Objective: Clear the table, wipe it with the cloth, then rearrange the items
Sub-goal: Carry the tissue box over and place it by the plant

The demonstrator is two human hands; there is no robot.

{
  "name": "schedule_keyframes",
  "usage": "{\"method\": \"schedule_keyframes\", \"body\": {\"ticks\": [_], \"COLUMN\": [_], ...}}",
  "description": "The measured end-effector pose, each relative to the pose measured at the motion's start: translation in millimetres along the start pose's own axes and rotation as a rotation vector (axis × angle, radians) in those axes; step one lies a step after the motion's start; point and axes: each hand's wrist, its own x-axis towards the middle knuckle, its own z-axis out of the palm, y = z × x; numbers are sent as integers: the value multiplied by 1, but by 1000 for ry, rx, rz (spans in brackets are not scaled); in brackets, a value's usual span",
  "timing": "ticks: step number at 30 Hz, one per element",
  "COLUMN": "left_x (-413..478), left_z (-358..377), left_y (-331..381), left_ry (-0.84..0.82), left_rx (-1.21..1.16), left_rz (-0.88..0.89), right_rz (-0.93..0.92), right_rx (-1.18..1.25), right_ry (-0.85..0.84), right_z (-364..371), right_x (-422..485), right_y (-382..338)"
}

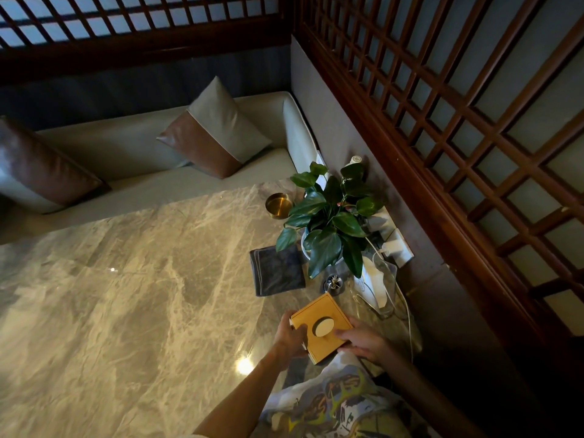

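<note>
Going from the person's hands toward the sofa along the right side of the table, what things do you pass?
Wooden box held by left hand and right hand → small toothpick holder → folded grey cloth → potted plant → brass bowl → sofa cushion.

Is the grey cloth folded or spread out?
Folded. The grey cloth lies as a compact square with layered edges along its left side, flat on the marble table beside the potted plant.
</note>
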Motion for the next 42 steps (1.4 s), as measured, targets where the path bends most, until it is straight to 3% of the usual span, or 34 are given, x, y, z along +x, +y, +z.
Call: {"method": "schedule_keyframes", "body": {"ticks": [16, 19, 23, 26, 30, 33, 42], "left_x": [10, 10, 11, 10, 4, -1, -8], "left_z": [-2, 1, 8, 9, 6, 8, 9], "left_y": [-3, -3, -16, -21, -17, -19, -19], "left_ry": [31, 105, 65, 23, -89, -153, -159], "left_rx": [54, 111, 278, 294, 318, 362, 369], "left_rz": [-4, -46, -79, -51, 43, 117, 114], "right_rz": [-56, -107, -273, -338, -261, -311, -313], "right_rx": [5, 81, -148, -198, -237, -359, -385], "right_ry": [49, 140, 286, 240, 93, 91, 108], "right_z": [1, -4, -8, -4, -1, -6, -7], "right_x": [5, 17, 24, 18, 11, 16, 8], "right_y": [6, 9, 9, 6, 14, 19, 17]}}
